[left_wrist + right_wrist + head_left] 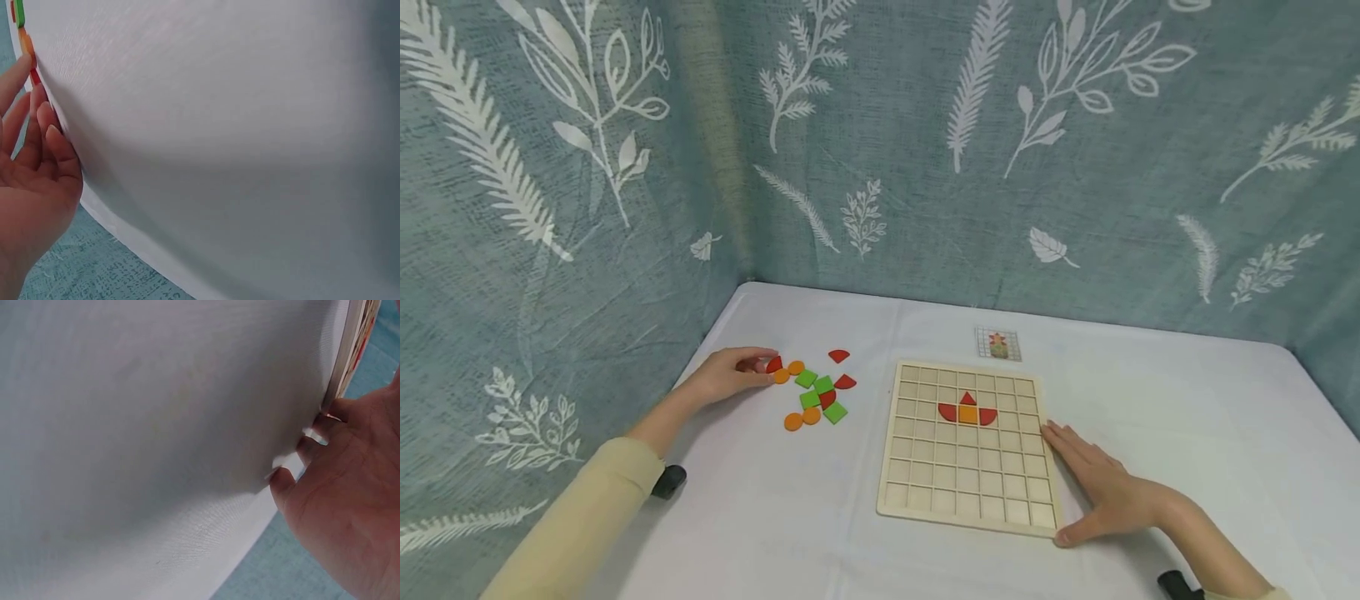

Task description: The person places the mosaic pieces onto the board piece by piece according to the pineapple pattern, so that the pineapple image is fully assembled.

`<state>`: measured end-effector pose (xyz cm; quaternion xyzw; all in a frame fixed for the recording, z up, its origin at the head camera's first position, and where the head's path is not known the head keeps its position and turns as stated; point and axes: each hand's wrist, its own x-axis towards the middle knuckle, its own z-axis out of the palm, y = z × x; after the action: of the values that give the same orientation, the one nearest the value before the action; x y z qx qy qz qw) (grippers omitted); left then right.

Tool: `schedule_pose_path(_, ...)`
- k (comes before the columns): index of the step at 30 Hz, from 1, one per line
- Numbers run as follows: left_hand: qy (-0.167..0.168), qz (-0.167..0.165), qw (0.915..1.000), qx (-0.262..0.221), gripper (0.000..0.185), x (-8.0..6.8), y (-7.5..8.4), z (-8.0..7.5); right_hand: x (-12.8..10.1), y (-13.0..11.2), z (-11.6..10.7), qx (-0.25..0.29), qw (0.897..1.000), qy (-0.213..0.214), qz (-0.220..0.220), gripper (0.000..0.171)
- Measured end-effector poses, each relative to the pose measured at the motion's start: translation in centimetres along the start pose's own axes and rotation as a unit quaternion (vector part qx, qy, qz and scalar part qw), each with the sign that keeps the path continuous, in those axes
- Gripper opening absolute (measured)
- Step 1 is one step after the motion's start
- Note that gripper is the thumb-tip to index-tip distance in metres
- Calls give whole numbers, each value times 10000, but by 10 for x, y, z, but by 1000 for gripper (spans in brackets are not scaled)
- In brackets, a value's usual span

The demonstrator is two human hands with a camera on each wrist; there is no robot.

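Tablecloth, white, beside leaf-printed curtain

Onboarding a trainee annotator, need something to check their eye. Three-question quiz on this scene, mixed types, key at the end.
1. In the head view, which piece sits directly below the red triangle on the grid board?
A) green square
B) orange square
C) red quarter-circle

2. True or false: the right hand is holding the printed card.

3. How many orange discs lie on the white table?

Key
1: B.
2: False; the right hand touches the edge of the grid board, and the printed card lies beyond the board's far edge.
3: Four.
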<state>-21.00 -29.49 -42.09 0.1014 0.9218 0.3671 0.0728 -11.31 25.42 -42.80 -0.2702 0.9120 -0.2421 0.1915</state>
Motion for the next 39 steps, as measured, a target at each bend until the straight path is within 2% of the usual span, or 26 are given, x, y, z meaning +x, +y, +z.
schedule_pose_path(10,-626,153,9978,-158,50,10,-5,-6,-3,3,3,109,9999,48,-66,126)
schedule_pose_path(17,-722,228,9970,-161,44,13,2,-6,-4,3,4,87,9999,87,-18,127)
schedule_pose_path(22,-515,184,9985,-84,39,15,2,-3,-5,3,3,98,9999,112,57,127)
schedule_pose_path(26,-247,6,9997,25,37,15,0,-2,-5,3,2,111,9999,92,52,128)
schedule_pose_path(33,232,-162,9994,197,39,6,-5,-2,-2,3,1,75,10000,49,-26,128)
schedule_pose_path(37,445,-176,9989,1,45,1,-7,-2,-1,4,2,33,10000,59,-35,129)
schedule_pose_path(39,524,-65,9982,-299,46,-1,-5,0,-1,4,2,42,10000,66,-19,130)
